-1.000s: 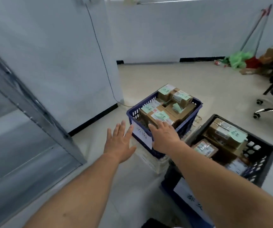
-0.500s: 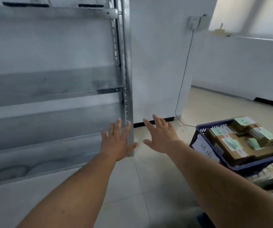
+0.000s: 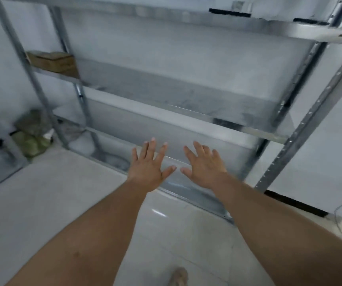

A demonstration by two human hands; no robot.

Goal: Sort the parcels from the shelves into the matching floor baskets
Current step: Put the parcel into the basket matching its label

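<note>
Both arms are stretched straight out, left hand (image 3: 149,168) and right hand (image 3: 204,167) side by side, palms down, fingers spread wide and holding nothing, in front of the low boards of the shelves (image 3: 186,112). One brown parcel (image 3: 51,62) lies flat at a shelf's far left end, long side running along the front edge, a bit blurry.

One head-worn view.
Faces forward and down, close to the metal shelves (image 3: 186,102), floor (image 3: 42,193) beneath.
</note>
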